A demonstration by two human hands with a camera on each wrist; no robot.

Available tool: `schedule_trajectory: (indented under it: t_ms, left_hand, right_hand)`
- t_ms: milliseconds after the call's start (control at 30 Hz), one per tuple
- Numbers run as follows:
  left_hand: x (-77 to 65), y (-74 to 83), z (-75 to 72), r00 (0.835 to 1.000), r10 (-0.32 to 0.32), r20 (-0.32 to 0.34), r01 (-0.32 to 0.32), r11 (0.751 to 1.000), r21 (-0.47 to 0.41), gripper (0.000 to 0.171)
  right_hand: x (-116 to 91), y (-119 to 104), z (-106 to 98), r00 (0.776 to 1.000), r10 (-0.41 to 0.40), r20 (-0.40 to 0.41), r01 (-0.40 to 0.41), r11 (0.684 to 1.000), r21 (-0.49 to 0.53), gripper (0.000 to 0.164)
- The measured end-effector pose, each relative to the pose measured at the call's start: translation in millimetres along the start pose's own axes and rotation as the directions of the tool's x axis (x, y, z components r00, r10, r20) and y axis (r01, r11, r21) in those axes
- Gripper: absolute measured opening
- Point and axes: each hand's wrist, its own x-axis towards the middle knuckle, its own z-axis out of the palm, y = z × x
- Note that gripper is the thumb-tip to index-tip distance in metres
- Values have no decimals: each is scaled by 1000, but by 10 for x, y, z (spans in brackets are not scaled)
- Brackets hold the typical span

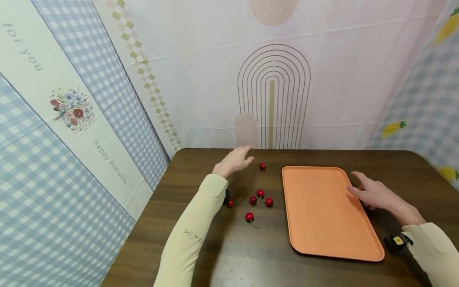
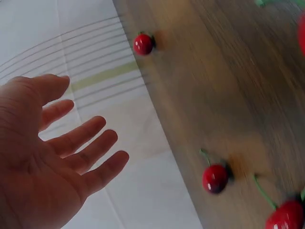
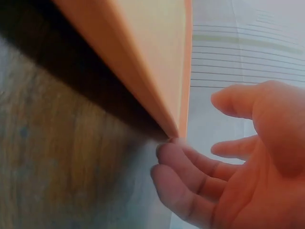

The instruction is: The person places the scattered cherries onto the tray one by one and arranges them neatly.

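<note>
My left hand (image 1: 234, 160) hovers over the far left part of the table, fingers spread and palm bare in the left wrist view. Just right of it lies a single red cherry (image 1: 263, 166) with a stem. Closer to me, several more cherries (image 1: 260, 193) lie loosely grouped, one of them (image 1: 230, 203) partly hidden by the left wrist. An orange tray (image 1: 322, 215) lies to their right, nothing on it. At the tray's right rim is my right hand (image 1: 374, 193), its thumb overlapping the edge in the head view. Its fingers bend loosely, apart from the thumb, beside the rim (image 3: 143, 81).
The dark wooden table (image 1: 258, 263) ends at a pale patterned cloth (image 1: 208, 87) hung behind it. Blue checked cloth (image 1: 32, 167) hangs on the left. A dark wrist device (image 1: 398, 240) sits at the right cuff, close to the tray's near right corner.
</note>
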Motion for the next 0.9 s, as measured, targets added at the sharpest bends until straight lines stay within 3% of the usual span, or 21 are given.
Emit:
schedule_trajectory:
  t_ms: [133,400,500,667,900]
  left_hand:
    - [86,68,88,998,47,30,-47,999,-18,41]
    - [178,178,229,996,-1,95,3,1000,-19,38]
    - [219,235,274,994,-12,104,14,1000,-22,38]
    - [262,314,392,991,-10,134,4,999,45,37]
    - [287,389,495,980,-88,180,60,985,159,40]
  right_hand:
    - [5,29,31,999,9,36,-10,1000,10,81]
    - [22,43,28,997,-48,53,48,999,6,72]
    - [22,61,9,996,-34,76,34,999,1,72]
    - [12,96,4,994,-14,107,14,1000,3,71]
    - [11,103,9,992,-31,118,26,999,45,72]
